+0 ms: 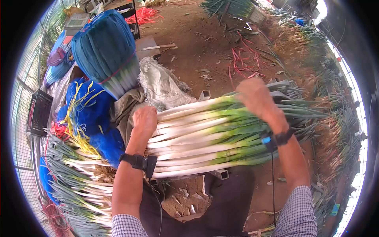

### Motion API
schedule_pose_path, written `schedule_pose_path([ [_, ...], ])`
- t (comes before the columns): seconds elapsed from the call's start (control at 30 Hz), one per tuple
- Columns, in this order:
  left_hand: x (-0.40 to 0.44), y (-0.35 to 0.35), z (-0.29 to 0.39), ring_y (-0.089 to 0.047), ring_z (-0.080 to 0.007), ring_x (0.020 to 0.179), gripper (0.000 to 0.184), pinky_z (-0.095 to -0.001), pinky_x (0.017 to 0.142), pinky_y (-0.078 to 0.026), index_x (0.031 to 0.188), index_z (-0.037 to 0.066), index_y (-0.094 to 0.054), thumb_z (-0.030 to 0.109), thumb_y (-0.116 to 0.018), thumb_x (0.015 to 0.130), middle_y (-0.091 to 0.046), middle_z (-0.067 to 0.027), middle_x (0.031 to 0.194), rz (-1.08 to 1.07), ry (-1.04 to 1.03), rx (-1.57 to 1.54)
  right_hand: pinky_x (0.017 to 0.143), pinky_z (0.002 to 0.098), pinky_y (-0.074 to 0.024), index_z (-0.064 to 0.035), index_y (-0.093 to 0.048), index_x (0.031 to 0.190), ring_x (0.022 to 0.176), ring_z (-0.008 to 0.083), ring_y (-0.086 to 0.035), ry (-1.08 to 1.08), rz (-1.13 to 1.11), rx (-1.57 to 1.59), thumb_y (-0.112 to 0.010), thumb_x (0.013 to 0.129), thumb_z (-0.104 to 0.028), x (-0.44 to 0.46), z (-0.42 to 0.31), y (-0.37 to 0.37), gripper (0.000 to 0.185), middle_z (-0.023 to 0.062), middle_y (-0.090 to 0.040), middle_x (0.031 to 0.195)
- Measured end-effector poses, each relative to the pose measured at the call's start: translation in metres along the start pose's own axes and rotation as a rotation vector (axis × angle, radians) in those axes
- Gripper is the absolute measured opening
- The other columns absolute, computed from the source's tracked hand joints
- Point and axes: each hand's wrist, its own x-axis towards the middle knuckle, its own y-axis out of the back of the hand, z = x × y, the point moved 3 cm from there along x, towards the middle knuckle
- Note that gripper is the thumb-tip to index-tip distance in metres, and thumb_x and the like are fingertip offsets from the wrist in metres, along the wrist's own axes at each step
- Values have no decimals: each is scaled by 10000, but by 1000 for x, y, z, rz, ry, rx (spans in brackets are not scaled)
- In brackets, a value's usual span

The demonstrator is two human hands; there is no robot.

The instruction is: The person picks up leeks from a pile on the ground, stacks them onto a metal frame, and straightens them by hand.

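Observation:
A wide row of long green onions lies side by side across a metal frame in front of me, white ends left and green leaves right. At the far left end of the row, my left hand is closed at the white ends of the upper stalks; what its fingers hold is hidden. My right hand is over the upper green part of the row, blurred by motion, and its finger positions are unclear.
A bundle in blue wrap stands at the upper left, beside pale sacking. Blue netting with yellow ties and more onions lie left. Red strings lie on the soil. Onions line the right side.

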Motion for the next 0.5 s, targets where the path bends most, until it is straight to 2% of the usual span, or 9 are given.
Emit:
schedule_pose_path([
  [0.03, 0, 2, -1, -731, -362, 879, 174, -450, 787, -582, 835, 77, -775, 108, -605, 845, -735, -190, 911, 2, -10, -7, 871, 450, -457, -86, -711, 867, 933, 307, -621, 114, -24, 11, -732, 846, -231, 1, -21, -5, 149, 116, -665, 897],
  [0.13, -4, 7, 0, -728, -367, 874, 164, -452, 785, -580, 835, 84, -771, 105, -609, 839, -733, -188, 908, 19, -9, -48, 826, 445, -444, -99, -674, 774, 889, 296, -604, 126, -241, -78, -743, 812, -257, -2, -49, -45, 177, 99, -620, 826],
  [0.23, -9, 12, 1, -725, -365, 902, 161, -453, 793, -578, 850, 80, -770, 107, -612, 834, -733, -188, 921, -17, 31, -73, 782, 426, -439, -126, -678, 747, 867, 285, -619, 132, -153, -101, -688, 770, -159, 4, -50, -49, 41, 83, -627, 796],
  [0.27, -8, 7, -1, -721, -363, 930, 166, -459, 811, -574, 869, 69, -771, 119, -619, 826, -736, -187, 953, 0, -25, -8, 766, 429, -445, -128, -685, 752, 847, 285, -626, 131, -183, -144, -673, 767, -156, 6, -53, -54, 34, 85, -632, 791],
  [0.3, -11, 2, -4, -721, -359, 942, 169, -463, 813, -573, 872, 61, -771, 121, -621, 820, -737, -186, 965, -33, -24, 3, 750, 432, -452, -129, -692, 756, 827, 284, -634, 110, -203, -213, -659, 765, -152, 11, -52, -56, 41, 87, -637, 787],
  [0.37, 4, -22, -13, -720, -350, 958, 172, -472, 816, -569, 869, 45, -769, 117, -628, 802, -741, -182, 980, -34, -62, 12, 744, 426, -469, -130, -692, 739, 798, 278, -644, 94, -107, -226, -634, 771, -147, 7, -41, -80, 68, 89, -640, 770],
  [0.5, -1, -5, -10, -704, -370, 958, 145, -459, 848, -556, 891, 74, -761, 133, -661, 805, -726, -183, 957, -25, -34, -89, 819, 419, -486, -86, -664, 872, 839, 283, -634, 64, -107, -170, -632, 774, -143, 1, -45, -59, 118, 110, -653, 882],
])
